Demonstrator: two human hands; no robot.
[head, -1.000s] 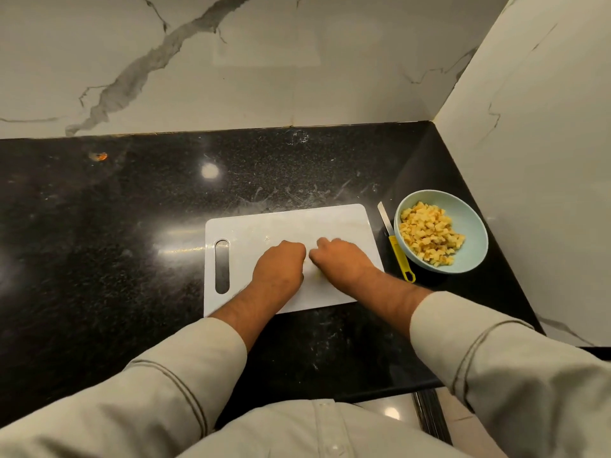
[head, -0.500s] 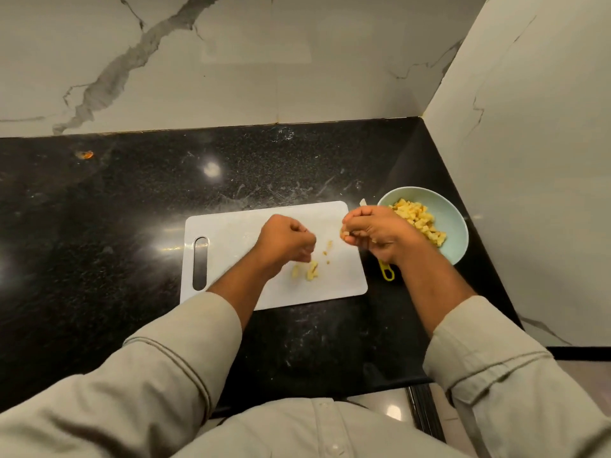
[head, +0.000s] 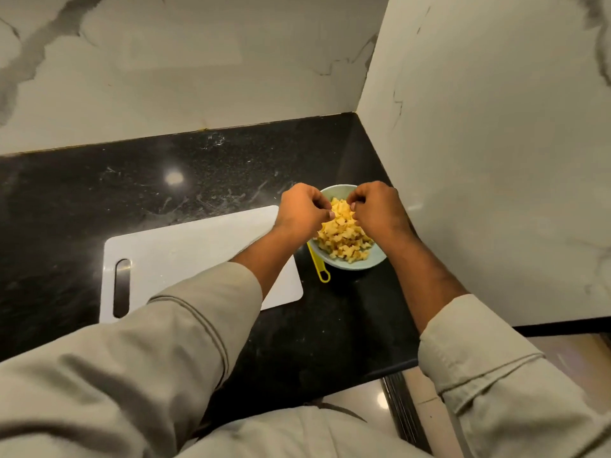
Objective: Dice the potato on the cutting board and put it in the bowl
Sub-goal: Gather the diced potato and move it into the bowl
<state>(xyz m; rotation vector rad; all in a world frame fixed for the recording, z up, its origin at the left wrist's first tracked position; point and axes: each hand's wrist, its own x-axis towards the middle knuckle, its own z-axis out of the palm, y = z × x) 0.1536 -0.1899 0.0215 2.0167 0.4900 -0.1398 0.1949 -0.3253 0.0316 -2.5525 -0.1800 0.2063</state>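
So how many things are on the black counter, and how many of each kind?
Cutting board: 1
Bowl of diced potato: 1
Knife, only its yellow handle showing: 1
Total: 3 things. The potato cubes are too many to count. Left hand and right hand hover over the bowl.

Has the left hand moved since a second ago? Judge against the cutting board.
Yes. The left hand went rightward off the cutting board and is over the bowl.
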